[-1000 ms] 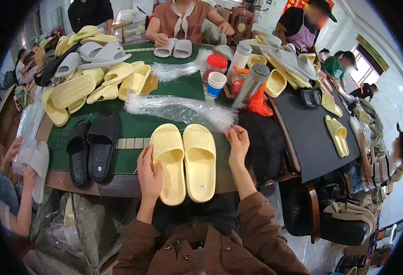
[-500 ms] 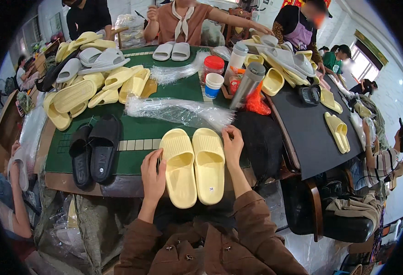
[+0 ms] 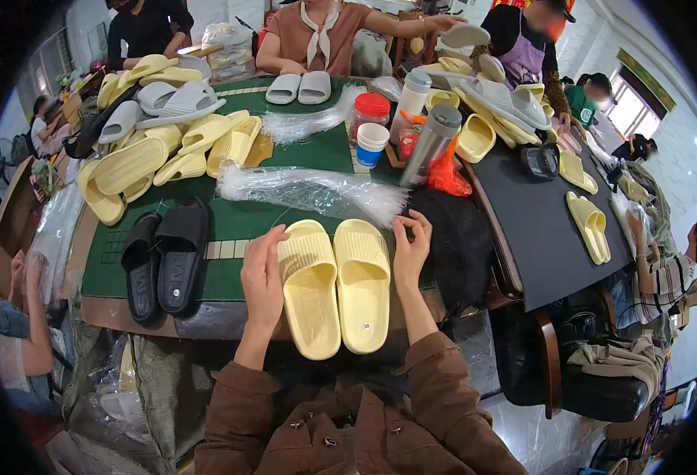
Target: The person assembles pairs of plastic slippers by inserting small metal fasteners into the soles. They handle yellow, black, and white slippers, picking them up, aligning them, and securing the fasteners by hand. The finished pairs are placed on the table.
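A pair of pale yellow slippers, the left slipper (image 3: 311, 317) and the right slipper (image 3: 363, 313), stands side by side at the table's near edge, toes away from me. My left hand (image 3: 263, 269) is beside the left slipper's strap, fingertips drawn together near its toe end. A faint thin clear strand shows by those fingertips; whether they grip it is too fine to tell. My right hand (image 3: 412, 247) is at the right slipper's outer side, thumb and forefinger pinched, with whatever they hold too small to make out. Beyond the toes lies a bundle of clear plastic strands (image 3: 309, 192).
A black slipper pair (image 3: 178, 257) lies left on the green table mat (image 3: 230, 226). Yellow and grey slippers (image 3: 131, 162) are heaped behind it. A steel flask (image 3: 432, 146), paper cup (image 3: 371, 145) and red-lidded jar (image 3: 371, 111) stand at back right. Co-workers sit around.
My left hand has shifted slightly up along the left slipper, its fingers closer together. My right hand has drawn slightly outward. Across the table, a co-worker's outstretched hand now meets a grey slipper.
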`<action>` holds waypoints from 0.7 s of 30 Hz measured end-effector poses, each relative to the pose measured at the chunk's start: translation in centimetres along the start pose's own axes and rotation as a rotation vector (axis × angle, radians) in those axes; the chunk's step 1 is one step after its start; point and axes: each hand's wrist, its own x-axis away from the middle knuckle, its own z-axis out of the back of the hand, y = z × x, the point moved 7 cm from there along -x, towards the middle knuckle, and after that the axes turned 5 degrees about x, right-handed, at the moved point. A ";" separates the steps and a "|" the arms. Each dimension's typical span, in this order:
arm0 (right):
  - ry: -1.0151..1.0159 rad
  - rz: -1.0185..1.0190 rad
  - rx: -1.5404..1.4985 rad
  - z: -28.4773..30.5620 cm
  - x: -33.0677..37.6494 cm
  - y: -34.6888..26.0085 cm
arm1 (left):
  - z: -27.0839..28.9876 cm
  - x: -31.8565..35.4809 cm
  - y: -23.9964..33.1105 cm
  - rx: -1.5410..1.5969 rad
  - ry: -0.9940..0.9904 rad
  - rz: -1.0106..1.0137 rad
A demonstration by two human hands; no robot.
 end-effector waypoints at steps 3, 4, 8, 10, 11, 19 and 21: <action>-0.038 -0.048 -0.102 0.1 0.1 0.2 | -0.6 -0.1 3.0 -0.135 -0.062 -0.173; -0.080 -0.051 -0.108 0.0 0.2 0.0 | -0.8 0.1 3.6 -0.175 -0.082 -0.218; -0.236 -0.136 -0.276 -0.9 0.9 -0.3 | -1.4 0.9 3.9 -0.331 -0.142 -0.344; -0.326 -0.169 -0.410 -1.2 1.1 -2.2 | -1.6 0.6 2.5 -0.386 -0.161 -0.280; -0.370 -0.186 -0.477 -1.3 1.2 -3.5 | -1.7 0.4 2.0 -0.412 -0.171 -0.247; -0.559 -0.350 -0.962 -0.7 1.6 -11.2 | -0.6 -1.3 5.6 -0.173 -0.107 -0.307; -0.602 -0.336 -1.039 0.2 2.0 -11.8 | -0.3 -0.2 7.2 -0.176 -0.164 -0.310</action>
